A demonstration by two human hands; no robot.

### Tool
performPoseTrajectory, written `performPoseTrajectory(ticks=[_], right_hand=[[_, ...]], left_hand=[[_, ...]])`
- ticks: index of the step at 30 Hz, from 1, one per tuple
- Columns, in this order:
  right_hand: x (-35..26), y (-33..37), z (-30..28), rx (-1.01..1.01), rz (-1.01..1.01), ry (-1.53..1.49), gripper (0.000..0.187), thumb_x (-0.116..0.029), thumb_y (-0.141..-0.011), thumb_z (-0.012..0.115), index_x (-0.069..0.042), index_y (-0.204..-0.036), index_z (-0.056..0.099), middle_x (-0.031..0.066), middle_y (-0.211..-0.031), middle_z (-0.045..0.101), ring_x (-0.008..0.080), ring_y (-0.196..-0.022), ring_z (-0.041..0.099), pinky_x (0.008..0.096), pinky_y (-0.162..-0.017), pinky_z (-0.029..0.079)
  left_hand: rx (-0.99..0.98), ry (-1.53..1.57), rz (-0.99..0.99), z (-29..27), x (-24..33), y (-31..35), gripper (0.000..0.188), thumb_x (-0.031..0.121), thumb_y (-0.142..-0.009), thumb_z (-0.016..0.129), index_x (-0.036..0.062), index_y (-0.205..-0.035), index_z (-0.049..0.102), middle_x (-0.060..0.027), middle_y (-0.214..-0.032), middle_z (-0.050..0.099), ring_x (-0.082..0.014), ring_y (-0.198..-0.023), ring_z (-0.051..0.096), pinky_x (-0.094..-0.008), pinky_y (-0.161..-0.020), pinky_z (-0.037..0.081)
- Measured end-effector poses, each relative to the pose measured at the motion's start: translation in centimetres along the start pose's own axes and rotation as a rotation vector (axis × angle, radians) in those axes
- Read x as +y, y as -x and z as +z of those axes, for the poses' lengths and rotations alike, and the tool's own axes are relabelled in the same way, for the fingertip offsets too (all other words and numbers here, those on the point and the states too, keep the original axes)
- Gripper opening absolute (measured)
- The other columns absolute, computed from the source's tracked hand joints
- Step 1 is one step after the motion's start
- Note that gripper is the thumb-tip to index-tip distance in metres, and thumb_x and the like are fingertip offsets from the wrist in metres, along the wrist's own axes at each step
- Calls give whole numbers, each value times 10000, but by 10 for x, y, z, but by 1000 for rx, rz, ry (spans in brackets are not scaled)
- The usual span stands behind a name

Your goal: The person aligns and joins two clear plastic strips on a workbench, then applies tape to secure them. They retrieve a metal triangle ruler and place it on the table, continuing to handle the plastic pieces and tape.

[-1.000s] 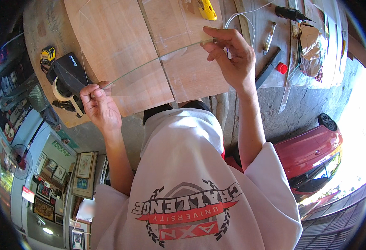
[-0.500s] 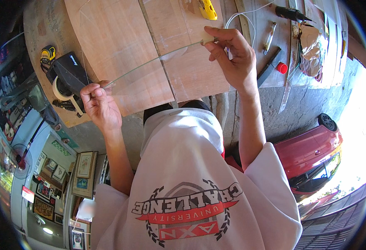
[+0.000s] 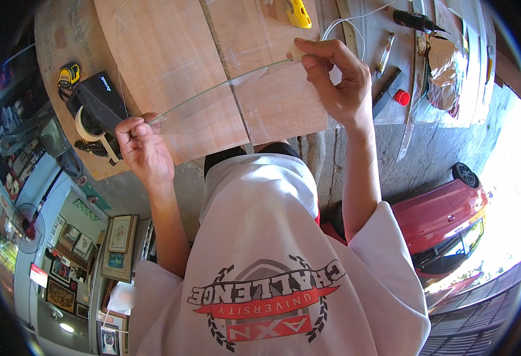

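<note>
A clear glass pane with a greenish edge (image 3: 196,95) spans the space between my two hands, above the wooden boards. My left hand (image 3: 146,145) is closed, with thumb and fingertips pinching the pane's left end. My right hand (image 3: 342,80) has thumb and index finger at the pane's right end, where a small pale patch shows. Whether that patch is stuck to the glass or a separate piece, I cannot tell. Below lie plywood boards (image 3: 165,65) with a dark gap between them. Just beyond my right fingertips is a yellow tool (image 3: 298,14), partly cut off by the view.
To the left lie a yellow-black tape measure (image 3: 68,76), a black box (image 3: 99,98) and a tape roll (image 3: 86,124). On the right are a white cable (image 3: 344,21), a black pointed tool (image 3: 415,21), a red cap (image 3: 401,97) and crumpled brown paper (image 3: 442,59).
My right hand has shifted slightly to the right, and its thumb sits a little farther from the pale patch. My left hand stays nearly still, pinching the pane.
</note>
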State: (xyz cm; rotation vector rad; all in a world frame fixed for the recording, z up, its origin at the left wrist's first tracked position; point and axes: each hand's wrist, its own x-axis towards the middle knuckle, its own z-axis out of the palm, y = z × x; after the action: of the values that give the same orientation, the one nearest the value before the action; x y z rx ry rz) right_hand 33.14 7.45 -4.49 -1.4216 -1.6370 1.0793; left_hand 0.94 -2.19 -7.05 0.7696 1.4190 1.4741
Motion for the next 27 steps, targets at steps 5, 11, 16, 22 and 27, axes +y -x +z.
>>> performPoseTrajectory(ticks=[5, 11, 16, 22, 27], right_hand=[[-2, -4, -2, -3, -69, 72, 216, -50, -837, 678, -75, -1041, 743, 37, -798, 717, 92, -667, 659, 253, -666, 551], [-7, -4, 1, 54, -35, 90, 171, -57, -830, 705, -95, -982, 773, -17, -771, 716, 56, -659, 618, 211, -627, 456], [-7, -4, 6, 92, -43, 77, 168, -84, -805, 754, -108, -970, 776, -13, -786, 731, 40, -656, 620, 219, -596, 438], [-5, -3, 3, 67, -99, 156, 164, -111, -799, 773, -102, -962, 762, 14, -869, 747, 94, -637, 636, 244, -612, 544], [-2, -5, 2, 62, -94, 131, 163, -98, -800, 774, -93, -962, 761, 22, -866, 746, 94, -640, 637, 251, -614, 549]], left_hand=[[-55, -56, 13, -4, -1, -1, 129, 141, -1018, 558, 83, -1127, 522, -26, -1001, 593, -195, -972, 641, -394, -943, 523], [-70, -27, 29, -3, 0, -2, 122, 128, -1016, 558, 79, -1122, 522, -22, -1022, 582, -198, -966, 643, -396, -941, 530], [-29, -13, 16, 2, 2, -1, 154, 167, -992, 620, 80, -1088, 535, -103, -988, 658, -154, -940, 597, -331, -881, 450], [-28, 16, -3, 2, 2, -1, 156, 167, -992, 621, 79, -1086, 534, -104, -990, 656, -160, -940, 599, -331, -888, 462], [-57, 9, 2, -4, 0, -1, 131, 132, -1017, 557, 74, -1128, 517, -41, -995, 617, -192, -962, 657, -382, -943, 538]])
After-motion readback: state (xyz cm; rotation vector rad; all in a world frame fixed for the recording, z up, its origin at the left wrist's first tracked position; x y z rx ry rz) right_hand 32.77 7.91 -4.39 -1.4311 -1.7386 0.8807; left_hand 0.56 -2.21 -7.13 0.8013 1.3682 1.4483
